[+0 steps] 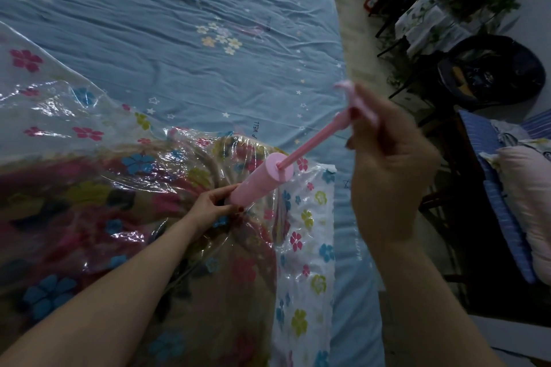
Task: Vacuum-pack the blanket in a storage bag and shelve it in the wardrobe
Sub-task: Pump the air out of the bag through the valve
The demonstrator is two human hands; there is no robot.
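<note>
Progress: blanket (125, 217) already lies inside the flowered storage bag (301, 241) on the bed (179, 39); air is being drawn out, judging by the pump (258, 185) seated on the bag.
Bag state: plastic looks loose and shiny in places, so packing seems unfinished.
Left to do: finish pumping, cap the valve, carry the bag to the wardrobe, which is not in view.
Left hand (213, 202): fingers curled round the pump's lower barrel, steadying it against the bag.
Right hand (387, 164): raised, gripping the blurred handle (354, 98), with the rod (310, 146) pulled out.
</note>
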